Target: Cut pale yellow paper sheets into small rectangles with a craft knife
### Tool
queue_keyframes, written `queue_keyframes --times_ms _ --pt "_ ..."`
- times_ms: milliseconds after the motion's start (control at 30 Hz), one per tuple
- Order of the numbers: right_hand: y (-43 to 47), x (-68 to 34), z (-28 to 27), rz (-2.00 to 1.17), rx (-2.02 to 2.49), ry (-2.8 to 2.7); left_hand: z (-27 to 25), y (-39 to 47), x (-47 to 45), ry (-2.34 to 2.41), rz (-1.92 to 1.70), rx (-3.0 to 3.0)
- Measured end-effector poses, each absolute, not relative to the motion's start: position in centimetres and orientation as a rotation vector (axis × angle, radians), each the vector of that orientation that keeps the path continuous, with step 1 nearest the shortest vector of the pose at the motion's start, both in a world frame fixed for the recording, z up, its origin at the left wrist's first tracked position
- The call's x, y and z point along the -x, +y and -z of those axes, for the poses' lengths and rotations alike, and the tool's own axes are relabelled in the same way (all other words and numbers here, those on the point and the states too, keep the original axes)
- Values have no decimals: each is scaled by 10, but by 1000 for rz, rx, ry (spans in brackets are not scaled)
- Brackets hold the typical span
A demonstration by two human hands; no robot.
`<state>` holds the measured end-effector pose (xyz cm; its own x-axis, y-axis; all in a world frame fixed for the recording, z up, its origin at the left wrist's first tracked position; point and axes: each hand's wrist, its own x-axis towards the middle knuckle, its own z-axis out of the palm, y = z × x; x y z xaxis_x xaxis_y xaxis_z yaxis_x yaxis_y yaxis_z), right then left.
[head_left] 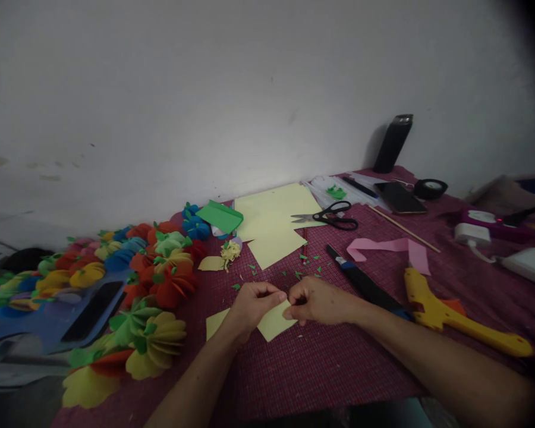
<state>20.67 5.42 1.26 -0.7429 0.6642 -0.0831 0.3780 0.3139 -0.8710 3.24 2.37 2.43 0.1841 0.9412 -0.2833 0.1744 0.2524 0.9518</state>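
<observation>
Between my two hands is a small pale yellow paper piece, pinched near its upper edge. My left hand has thumb and forefinger closed on its upper left side. Closed on the right corner is my right hand, its fingertips close to the left ones. Partly behind my left wrist, another yellow paper piece lies on the table. Green paper scraps are scattered just beyond my hands. Farther back, black-handled scissors rest on larger yellow sheets.
Many colourful paper flowers crowd the left side. A utility knife, a pink paper strip and a yellow glue gun lie at right. Behind are a phone, a tape roll and a black bottle by the wall.
</observation>
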Motion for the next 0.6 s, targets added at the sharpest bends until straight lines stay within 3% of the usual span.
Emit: queue_keyframes --times_ms 600 --pt "63 -210 -15 -1686 970 -2027 -38 22 -25 1194 -804 -1288"
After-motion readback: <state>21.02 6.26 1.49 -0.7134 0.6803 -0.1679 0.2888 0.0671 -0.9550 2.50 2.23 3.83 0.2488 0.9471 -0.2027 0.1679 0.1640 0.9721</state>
